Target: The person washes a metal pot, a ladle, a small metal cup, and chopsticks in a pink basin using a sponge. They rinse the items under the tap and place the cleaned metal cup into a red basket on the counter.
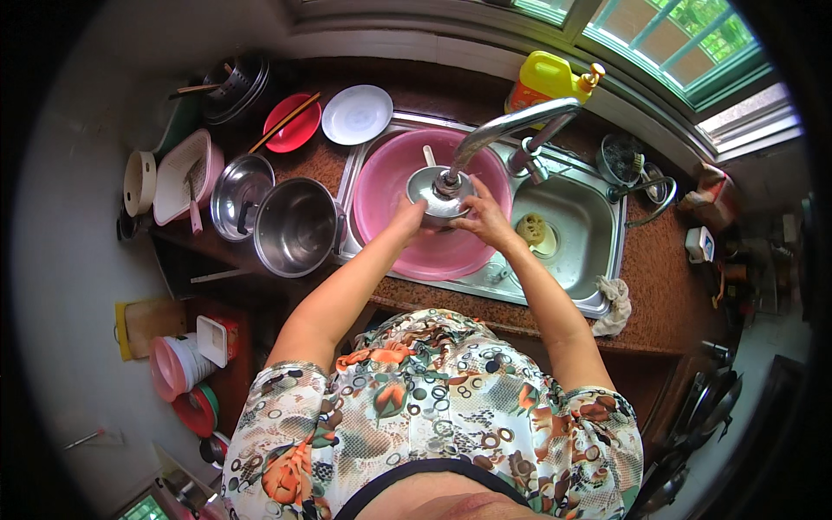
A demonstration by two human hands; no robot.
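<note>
A shiny metal bowl [430, 200] is held between both hands, right below the mouth of the curved chrome faucet [494, 127]. My left hand [411, 218] grips its near left side, with part of the fingers hidden. On the right side, my right hand [484, 213] has its fingers spread along the rim. Under the bowl, a large pink plastic basin [377, 240] fills the left part of the steel sink. A pale handle [429, 155] sticks up behind the bowl; what it belongs to is hidden.
A loofah sponge [531, 228] lies in the right sink bowl [585, 260]. A steel pot [296, 227], a pot lid [242, 188], a red bowl [296, 130] with chopsticks and a white plate [357, 114] stand left. Behind the faucet is a yellow jug [546, 75]; a rag [613, 305] hangs at the front right.
</note>
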